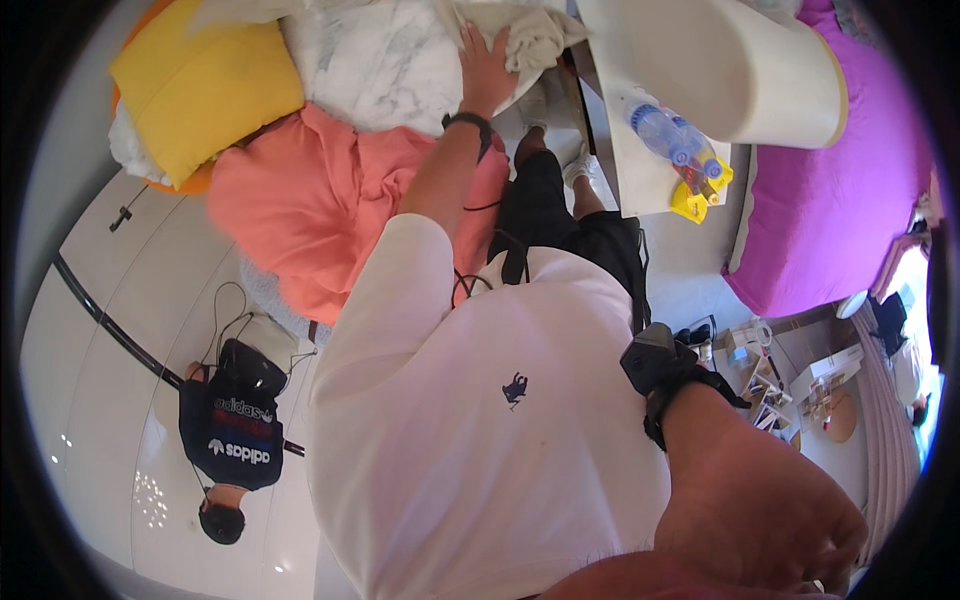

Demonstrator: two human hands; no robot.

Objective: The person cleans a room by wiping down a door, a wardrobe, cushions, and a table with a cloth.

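My left hand point(487, 71) lies palm down with fingers spread on a crumpled beige cloth point(534, 46), beside a white, grey-veined sheet point(375, 67). A black strap circles that wrist. A coral blanket point(300, 202) is bunched below the left forearm. My right hand point(757, 502) is raised close to the camera at the lower right, with its fingers curled; whether it holds something is hidden. A black device point(651, 360) is strapped to the right wrist.
A yellow pillow point(210, 90) lies at upper left. Plastic bottles point(664, 135) and yellow packets point(690, 202) rest on a white tabletop point(630, 187), near a cream rounded object point(735, 67). Purple bedding point(832, 202) is at right. Another person point(232, 427) stands by glossy white panels point(150, 300).
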